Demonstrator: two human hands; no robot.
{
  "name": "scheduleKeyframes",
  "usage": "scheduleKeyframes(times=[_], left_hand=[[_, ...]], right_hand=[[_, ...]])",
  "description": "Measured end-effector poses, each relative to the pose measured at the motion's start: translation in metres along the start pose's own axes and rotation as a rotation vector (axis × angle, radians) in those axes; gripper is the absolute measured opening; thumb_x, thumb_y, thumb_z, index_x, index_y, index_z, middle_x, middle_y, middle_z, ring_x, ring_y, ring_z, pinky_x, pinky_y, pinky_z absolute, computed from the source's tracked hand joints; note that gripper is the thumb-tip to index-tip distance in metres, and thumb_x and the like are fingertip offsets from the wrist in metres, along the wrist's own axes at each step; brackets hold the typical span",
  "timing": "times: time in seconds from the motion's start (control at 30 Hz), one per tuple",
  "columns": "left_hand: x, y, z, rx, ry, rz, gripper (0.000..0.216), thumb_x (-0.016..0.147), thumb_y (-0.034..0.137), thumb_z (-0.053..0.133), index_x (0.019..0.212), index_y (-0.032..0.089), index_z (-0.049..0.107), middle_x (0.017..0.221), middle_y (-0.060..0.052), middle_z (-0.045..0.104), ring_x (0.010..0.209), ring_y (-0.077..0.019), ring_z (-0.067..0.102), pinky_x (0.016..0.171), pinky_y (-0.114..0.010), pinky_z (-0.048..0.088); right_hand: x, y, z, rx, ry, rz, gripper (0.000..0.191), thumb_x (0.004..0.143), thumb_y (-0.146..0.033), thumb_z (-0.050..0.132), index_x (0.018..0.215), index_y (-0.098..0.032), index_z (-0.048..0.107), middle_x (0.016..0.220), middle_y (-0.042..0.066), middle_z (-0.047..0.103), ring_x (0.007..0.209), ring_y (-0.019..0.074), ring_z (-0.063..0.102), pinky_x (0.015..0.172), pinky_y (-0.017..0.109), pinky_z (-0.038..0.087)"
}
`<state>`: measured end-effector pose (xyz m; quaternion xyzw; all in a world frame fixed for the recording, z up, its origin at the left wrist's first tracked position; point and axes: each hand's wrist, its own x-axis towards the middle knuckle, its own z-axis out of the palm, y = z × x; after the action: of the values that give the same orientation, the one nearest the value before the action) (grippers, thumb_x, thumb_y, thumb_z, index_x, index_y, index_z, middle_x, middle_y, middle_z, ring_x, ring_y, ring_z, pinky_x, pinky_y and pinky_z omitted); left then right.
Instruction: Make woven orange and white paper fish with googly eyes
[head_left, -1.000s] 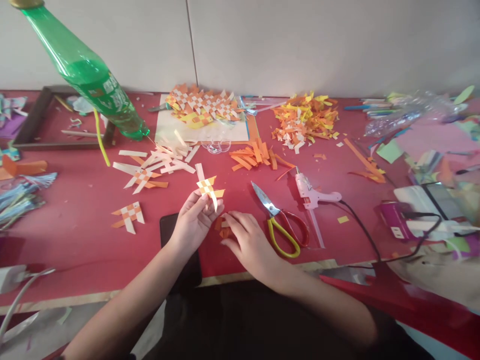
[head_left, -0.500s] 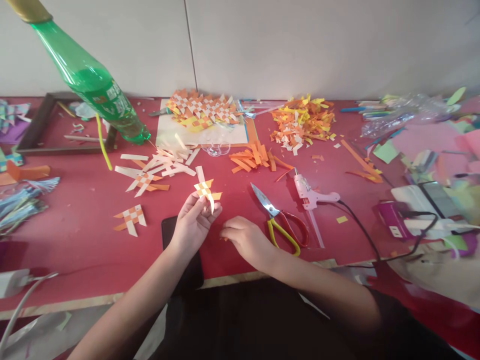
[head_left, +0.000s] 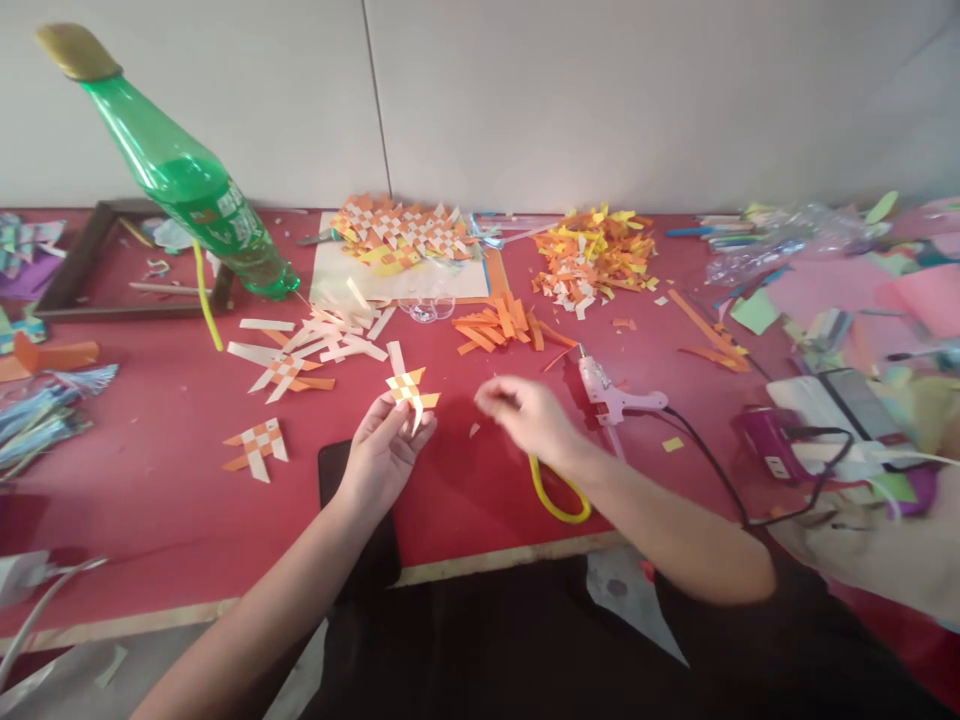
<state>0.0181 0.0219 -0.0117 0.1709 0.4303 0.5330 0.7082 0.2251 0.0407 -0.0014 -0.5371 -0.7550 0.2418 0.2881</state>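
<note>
A small woven paper piece (head_left: 407,388), checkered in white and yellow-orange with loose strip ends, is pinched between the thumb and fingers of my left hand (head_left: 386,440). My right hand (head_left: 525,412), blurred by motion, is above the table with fingers loosely curled and a gap at the thumb; I see nothing in it. Just left of its fingers is a small pale scrap (head_left: 474,430). Scissors lie under the right hand and forearm; only a yellow handle (head_left: 561,505) shows. A similar woven piece (head_left: 257,448) lies to the left, and another with long strips (head_left: 283,370) behind it.
White strips (head_left: 341,335), orange strips (head_left: 501,325) and a heap of orange-yellow clippings (head_left: 596,255) lie behind the hands. A corded pink glue gun (head_left: 607,392) rests at the right. A tall green bottle (head_left: 202,205) stands left. A dark phone (head_left: 360,545) lies by the left forearm.
My right hand has moved up and to the right, away from the left hand, and now covers most of the scissors. A scrap shows below its fingers. The left hand keeps its hold.
</note>
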Motion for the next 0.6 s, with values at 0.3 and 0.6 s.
scheduleKeyframes(times=[0.3, 0.6], left_hand=[[-0.006, -0.009, 0.008, 0.522, -0.072, 0.081, 0.025, 0.085, 0.041, 0.065, 0.091, 0.019, 0.056, 0.081, 0.004, 0.062, 0.051, -0.0065, 0.058, 0.054, -0.022, 0.052], [-0.028, 0.002, 0.011, 1.227, -0.13, 0.154, 0.025, 0.088, 0.036, 0.056, 0.111, 0.025, 0.057, 0.086, 0.0, 0.069, 0.061, -0.0159, 0.065, 0.057, -0.026, 0.045]], right_hand=[[0.1, 0.129, -0.134, -0.485, 0.279, 0.175, 0.021, 0.09, -0.015, 0.05, 0.098, -0.016, 0.07, 0.106, 0.013, 0.067, 0.106, 0.0283, 0.061, 0.097, 0.046, 0.046], [0.11, 0.132, -0.133, -0.658, 0.068, 0.179, 0.03, 0.096, -0.035, 0.055, 0.121, -0.019, 0.058, 0.127, 0.01, 0.059, 0.105, 0.0196, 0.061, 0.089, 0.041, 0.054]])
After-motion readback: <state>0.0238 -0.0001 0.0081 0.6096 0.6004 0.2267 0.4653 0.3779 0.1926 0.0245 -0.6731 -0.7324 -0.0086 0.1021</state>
